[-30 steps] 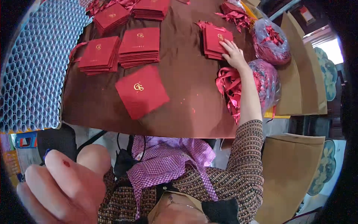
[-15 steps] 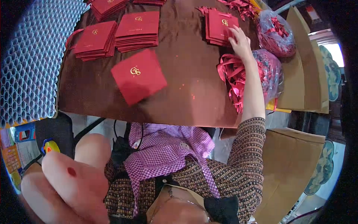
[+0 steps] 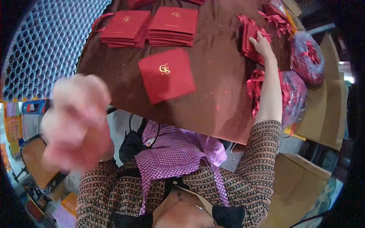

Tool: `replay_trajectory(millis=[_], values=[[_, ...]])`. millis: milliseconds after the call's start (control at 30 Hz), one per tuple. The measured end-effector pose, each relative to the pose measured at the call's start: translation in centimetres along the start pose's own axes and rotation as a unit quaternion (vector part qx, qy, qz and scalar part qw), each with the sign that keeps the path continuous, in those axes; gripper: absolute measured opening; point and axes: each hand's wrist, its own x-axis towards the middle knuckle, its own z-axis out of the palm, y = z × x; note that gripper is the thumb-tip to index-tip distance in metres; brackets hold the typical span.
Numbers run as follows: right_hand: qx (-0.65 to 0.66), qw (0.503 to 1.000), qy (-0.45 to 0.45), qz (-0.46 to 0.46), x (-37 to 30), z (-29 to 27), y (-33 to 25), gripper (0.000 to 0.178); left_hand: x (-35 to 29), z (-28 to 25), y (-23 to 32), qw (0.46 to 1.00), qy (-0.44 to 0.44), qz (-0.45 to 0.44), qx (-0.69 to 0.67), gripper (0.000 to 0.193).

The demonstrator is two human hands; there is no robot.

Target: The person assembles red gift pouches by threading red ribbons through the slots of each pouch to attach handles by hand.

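Note:
My right hand [image 3: 262,45] reaches over the small pile of flat red gift bags [image 3: 248,35] at the table's right. Its thumb and fingers are bent on a bag there, and part of the pile is hidden under them. My left hand [image 3: 78,117] is raised close to the camera at the left, so smeared by motion that its fingers cannot be read. One flat red gift bag [image 3: 173,81] with a gold emblem lies alone near the table's middle. Beyond it stand two neat stacks, a left stack [image 3: 123,28] and a right stack [image 3: 173,24].
A brown cloth covers the table [image 3: 216,72]. Red ribbons [image 3: 256,85] and clear plastic bags of ribbons [image 3: 310,57] line its right side, by a cardboard box [image 3: 330,95]. A sheet of blue-grey tubes [image 3: 45,49] fills the left. A purple checked apron [image 3: 171,155] covers my lap.
My left hand has risen from the lower left and blurred. My right hand has moved farther onto the bag pile, and its fingers have bent. The whole view has shifted and turned.

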Motion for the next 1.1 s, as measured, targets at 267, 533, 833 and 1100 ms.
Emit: replay_trajectory(millis=[267,533,833,1100], values=[[-0.104,0.994,0.015,0.013,-2.5,0.2,-7.3,0.071,-3.2,-7.9,-12.2,0.780,-0.147,-0.109,0.599,0.030],[-0.011,0.999,0.047,0.012,-2.8,-2.3,-6.9,0.062,-5.5,-8.3,-17.1,0.719,-0.213,-0.151,0.644,0.043],[0.112,0.941,0.289,-0.136,-15.7,-9.4,-10.6,0.022,-4.5,-8.2,-16.4,0.730,-0.206,-0.125,0.639,0.034],[0.247,0.950,0.191,0.021,-30.6,-3.5,-9.8,0.014,-2.4,-4.2,-13.2,0.795,-0.219,-0.290,0.485,0.023]])
